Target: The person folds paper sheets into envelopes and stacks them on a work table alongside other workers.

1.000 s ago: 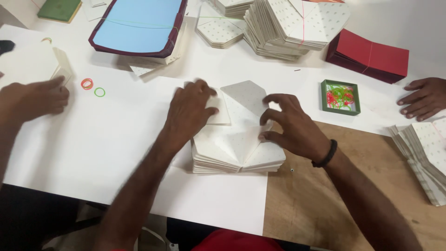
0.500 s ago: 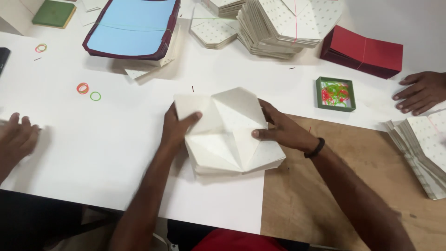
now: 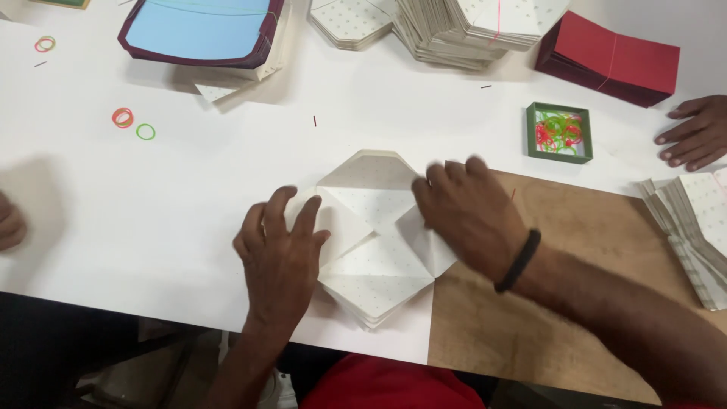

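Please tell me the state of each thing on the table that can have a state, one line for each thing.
Left hand: flat, pressing the paper stack.
Right hand: flat on the top sheet's right flap.
Top sheet: partly folded, flaps turned inward.
Paper stack: piled, loose.
Green tray: open, holding rubber bands.
Red card bundle: tied with a band.

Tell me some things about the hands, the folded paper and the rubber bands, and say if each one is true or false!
1. Both hands press on the stack of folded white dotted paper. True: the left hand lies on its left flap and the right hand on its right side.
2. The small green tray is full of paper clips. False: it holds red and green rubber bands.
3. The right wrist wears a black wristband. True.
4. The loose green rubber band lies on top of the dark red card stack. False: it lies on the white table, far to the left.
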